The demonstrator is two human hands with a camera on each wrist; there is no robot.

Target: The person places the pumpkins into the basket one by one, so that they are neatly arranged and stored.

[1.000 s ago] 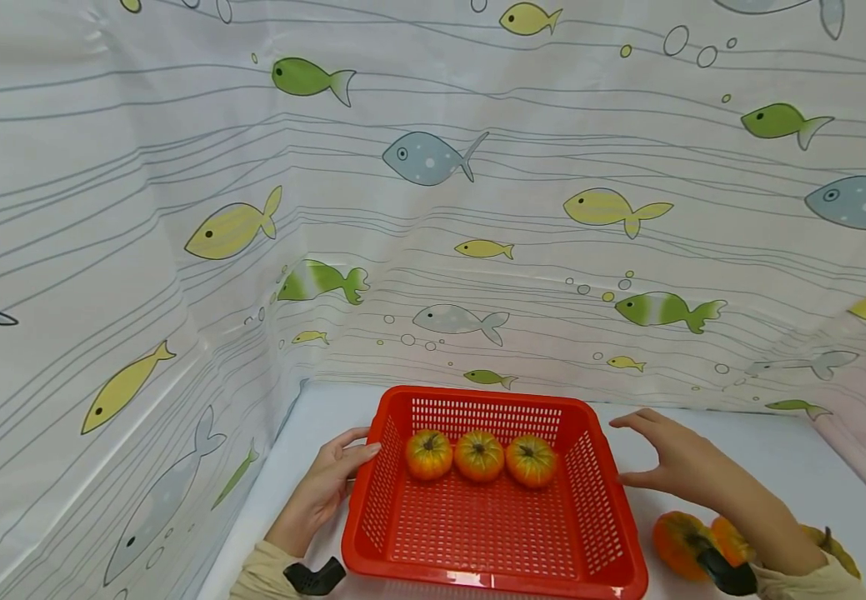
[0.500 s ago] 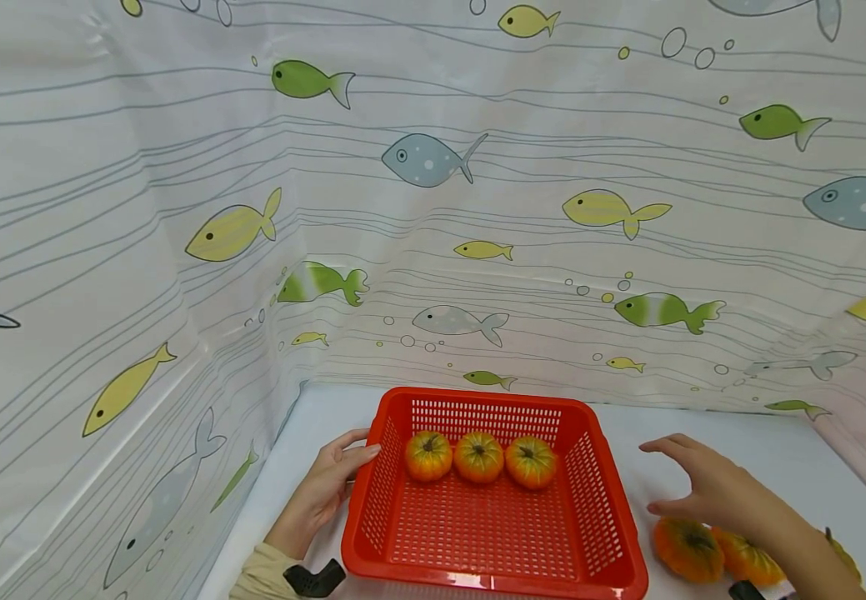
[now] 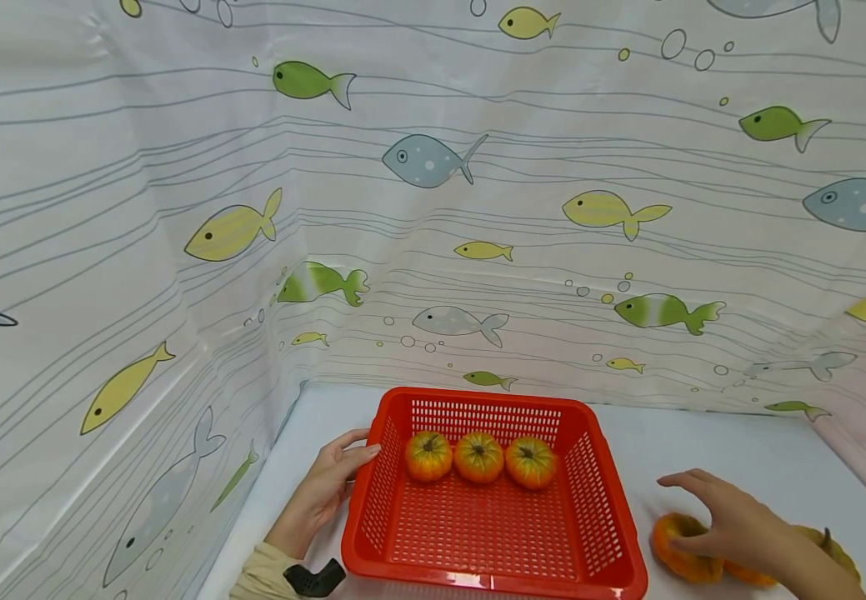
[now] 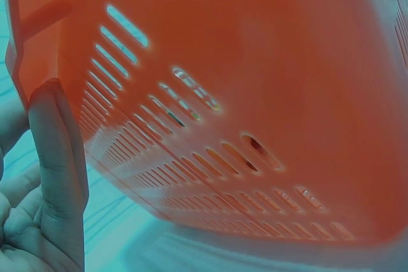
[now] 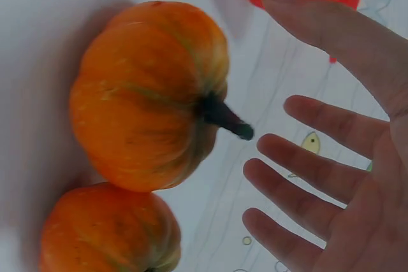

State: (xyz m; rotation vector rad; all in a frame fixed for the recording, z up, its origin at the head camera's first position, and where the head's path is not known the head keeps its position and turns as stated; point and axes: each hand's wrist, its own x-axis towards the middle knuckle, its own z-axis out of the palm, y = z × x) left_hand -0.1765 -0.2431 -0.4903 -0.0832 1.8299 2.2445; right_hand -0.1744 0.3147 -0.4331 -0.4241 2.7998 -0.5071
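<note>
A red plastic basket (image 3: 478, 533) with slotted walls stands on the table, and three small orange pumpkins (image 3: 479, 457) sit in a row along its far side. My left hand (image 3: 331, 475) holds the basket's left rim; in the left wrist view its fingers (image 4: 54, 144) lie against the red wall (image 4: 268, 62). To the basket's right, my right hand (image 3: 733, 521) hovers with spread fingers over another orange pumpkin (image 3: 676, 550), partly covering it. The right wrist view shows that pumpkin (image 5: 146, 100) with its dark stem towards the palm, apart from the fingers. A second pumpkin (image 5: 108, 234) lies beside it.
A yellowish-green pumpkin or gourd (image 3: 838, 554) is partly hidden behind the right wrist. The white table (image 3: 763, 450) ends at a fish-patterned curtain (image 3: 523, 333) at the back and sides.
My right hand has moved right and towards me, from beside the basket's right rim to above the loose pumpkin. The left hand, the basket and its pumpkins stay in place.
</note>
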